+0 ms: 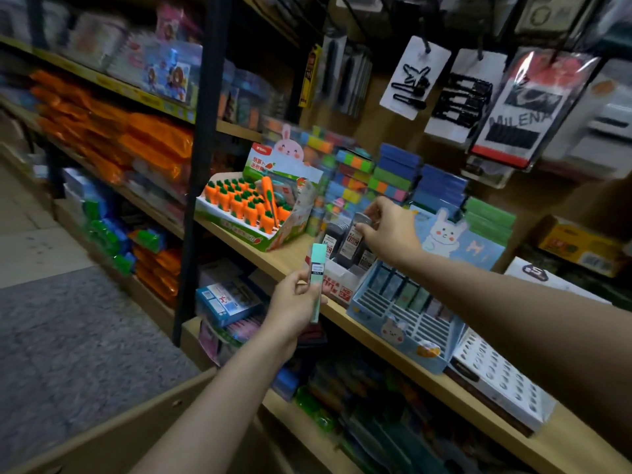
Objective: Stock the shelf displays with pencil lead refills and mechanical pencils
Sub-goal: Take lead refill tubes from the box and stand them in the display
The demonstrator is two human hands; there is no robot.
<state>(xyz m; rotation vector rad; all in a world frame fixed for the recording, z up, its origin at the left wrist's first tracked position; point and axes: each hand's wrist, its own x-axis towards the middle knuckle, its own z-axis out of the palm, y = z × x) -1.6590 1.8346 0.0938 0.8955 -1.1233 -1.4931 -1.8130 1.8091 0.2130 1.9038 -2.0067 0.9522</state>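
My left hand grips a mint-green lead refill case upright in front of the wooden shelf. Farther back, my right hand pinches the top of a dark grey lead refill case standing in a white display box with several other dark cases. To the right of that box sits a pale blue bunny display tray with slotted compartments; a few cases stand in its back row and the front slots look vacant.
A carrot-eraser display box stands left on the same shelf. Stacks of colourful blocks fill the back. Hair-clip cards hang overhead. A white perforated box lies right of the tray. A cardboard box edge is below my left arm.
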